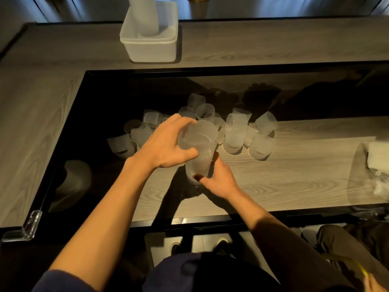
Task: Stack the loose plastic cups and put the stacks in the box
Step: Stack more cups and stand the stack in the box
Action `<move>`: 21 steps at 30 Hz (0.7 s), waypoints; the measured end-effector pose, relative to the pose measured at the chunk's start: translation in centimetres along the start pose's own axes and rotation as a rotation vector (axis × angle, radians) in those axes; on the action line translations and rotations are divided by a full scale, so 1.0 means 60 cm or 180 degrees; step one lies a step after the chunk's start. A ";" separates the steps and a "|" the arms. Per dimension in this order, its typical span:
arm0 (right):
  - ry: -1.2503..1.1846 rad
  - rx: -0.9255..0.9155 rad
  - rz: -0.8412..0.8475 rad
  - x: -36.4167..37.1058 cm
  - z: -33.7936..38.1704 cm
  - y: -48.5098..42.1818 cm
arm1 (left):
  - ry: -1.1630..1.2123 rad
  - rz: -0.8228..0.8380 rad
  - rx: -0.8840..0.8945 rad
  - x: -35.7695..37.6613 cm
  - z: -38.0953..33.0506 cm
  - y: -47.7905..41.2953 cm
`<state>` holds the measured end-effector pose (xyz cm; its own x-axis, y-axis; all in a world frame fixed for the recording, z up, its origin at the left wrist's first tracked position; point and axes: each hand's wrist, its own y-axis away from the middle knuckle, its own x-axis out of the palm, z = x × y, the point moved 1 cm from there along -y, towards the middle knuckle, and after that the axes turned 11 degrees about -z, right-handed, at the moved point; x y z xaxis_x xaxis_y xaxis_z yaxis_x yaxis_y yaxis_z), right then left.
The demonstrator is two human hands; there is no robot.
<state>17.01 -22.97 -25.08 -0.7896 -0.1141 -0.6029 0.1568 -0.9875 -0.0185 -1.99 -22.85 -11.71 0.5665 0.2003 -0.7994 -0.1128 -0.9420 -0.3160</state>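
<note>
The glass-topped wooden table point(294, 165) carries a white plastic box point(151, 49) at its far edge, with a tall cup stack point(145, 17) standing inside. Loose ribbed cups point(237, 131) lie heaped mid-table. My left hand point(166, 144) grips the top cup point(197, 133), seemingly nested onto the short stack point(199, 167) that my right hand point(219, 180) clasps.

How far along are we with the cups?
Done: one tall stack of cups stands in the white box. In hand: the left hand grips a ribbed cup over a short stack that the right hand holds near its base. Left: a cluster of loose cups lies on the table behind the hands, and the short stack is not yet boxed.
</note>
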 end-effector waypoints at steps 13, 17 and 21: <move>-0.0072 -0.0058 -0.0043 -0.002 -0.003 0.000 | 0.0159 0.0127 -0.0023 0.018 -0.002 0.001; -0.0091 -0.0144 -0.0053 -0.002 -0.001 0.001 | 0.0154 0.0335 -0.0113 0.028 0.010 0.006; -0.0119 -0.0083 -0.0041 0.001 -0.001 0.002 | 0.0168 0.0616 -0.0319 0.039 0.017 0.012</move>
<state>17.02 -23.06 -25.17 -0.8132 -0.1060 -0.5722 0.1616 -0.9857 -0.0471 -1.61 -22.76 -14.32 0.5845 0.0013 -0.8114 -0.1433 -0.9841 -0.1048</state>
